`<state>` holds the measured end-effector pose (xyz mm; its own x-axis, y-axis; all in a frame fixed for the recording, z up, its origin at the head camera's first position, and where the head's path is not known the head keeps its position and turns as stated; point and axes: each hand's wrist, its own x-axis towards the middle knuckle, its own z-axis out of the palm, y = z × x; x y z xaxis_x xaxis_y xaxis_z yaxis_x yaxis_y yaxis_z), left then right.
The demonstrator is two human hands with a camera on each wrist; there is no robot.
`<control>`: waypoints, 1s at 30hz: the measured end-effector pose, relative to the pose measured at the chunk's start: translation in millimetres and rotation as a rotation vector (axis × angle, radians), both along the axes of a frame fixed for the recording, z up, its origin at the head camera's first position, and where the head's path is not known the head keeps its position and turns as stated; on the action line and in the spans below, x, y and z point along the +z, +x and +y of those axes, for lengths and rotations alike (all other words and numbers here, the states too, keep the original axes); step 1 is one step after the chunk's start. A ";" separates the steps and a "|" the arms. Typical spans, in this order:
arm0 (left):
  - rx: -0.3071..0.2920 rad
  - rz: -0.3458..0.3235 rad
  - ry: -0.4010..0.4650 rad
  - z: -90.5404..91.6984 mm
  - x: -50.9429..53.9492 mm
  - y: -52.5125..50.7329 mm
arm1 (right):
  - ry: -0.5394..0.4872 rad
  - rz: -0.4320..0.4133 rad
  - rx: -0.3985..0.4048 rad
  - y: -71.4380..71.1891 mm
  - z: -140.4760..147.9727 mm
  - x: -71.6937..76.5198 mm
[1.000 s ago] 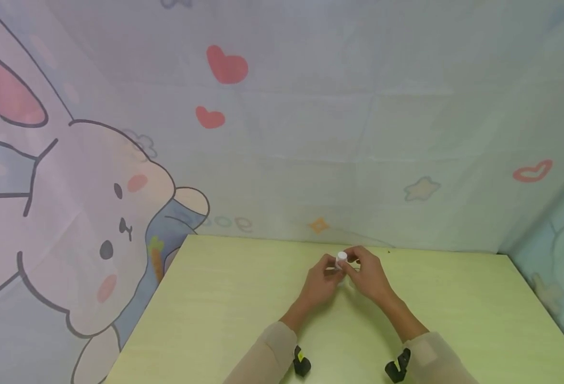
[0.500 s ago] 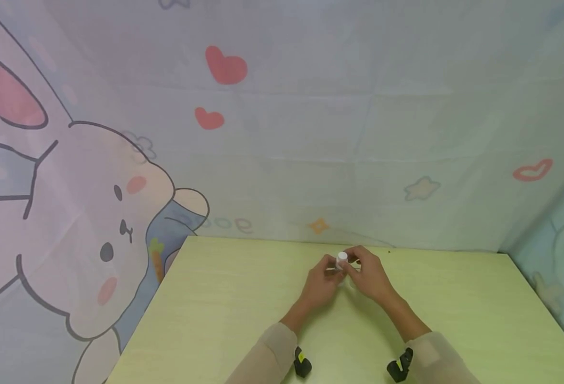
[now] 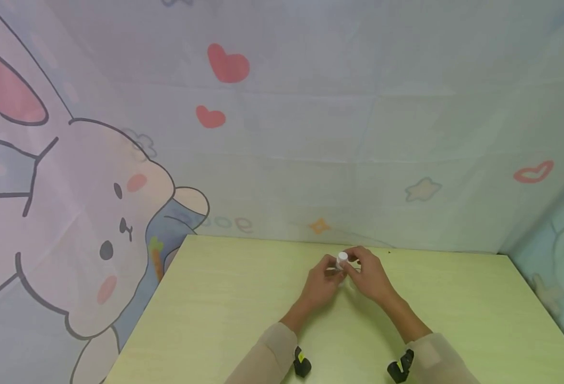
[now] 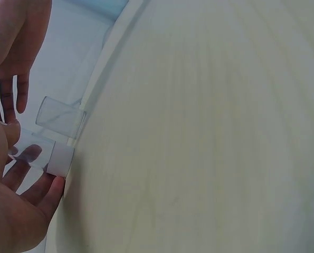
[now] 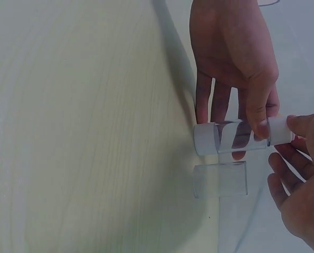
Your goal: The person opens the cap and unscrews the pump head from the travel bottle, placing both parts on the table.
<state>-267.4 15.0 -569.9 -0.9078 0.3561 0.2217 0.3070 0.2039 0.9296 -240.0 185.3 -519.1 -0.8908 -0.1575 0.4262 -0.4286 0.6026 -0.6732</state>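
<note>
Clear tube (image 5: 228, 139): likely light, slick; hold mid-wall, as in left hand (image 3: 320, 282); pinched by right hand (image 3: 370, 277) at right-wrist-view 3-o'clock cap (image 5: 276, 133).

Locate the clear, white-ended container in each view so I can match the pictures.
Head: container, right of centre, below mid-height, mainly its white top showing.
Left wrist: container, near the left edge, just below mid-height.
Right wrist: container, right of centre, near mid-height, lying crosswise.
Shared landmark: the left hand, gripping the container in all three views.
</note>
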 end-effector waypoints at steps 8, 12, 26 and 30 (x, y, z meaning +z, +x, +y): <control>0.021 0.006 -0.016 1.0 -0.2 -0.4 | -0.043 -0.018 -0.039 -0.1 -0.5 -0.9; 0.019 0.010 -0.012 0.9 0.9 -0.6 | -0.067 -0.037 -0.042 -1.5 -0.4 0.9; 0.014 -0.001 0.009 2.3 1.3 -0.2 | -0.026 0.010 -0.014 -1.8 1.4 0.9; 0.003 -0.009 0.018 2.0 1.3 0.5 | -0.014 0.022 0.000 -0.8 1.3 1.1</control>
<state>-267.0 17.0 -568.6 -0.9109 0.3492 0.2198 0.2978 0.1878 0.9360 -240.9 186.6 -518.1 -0.8812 -0.1518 0.4478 -0.4436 0.5932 -0.6718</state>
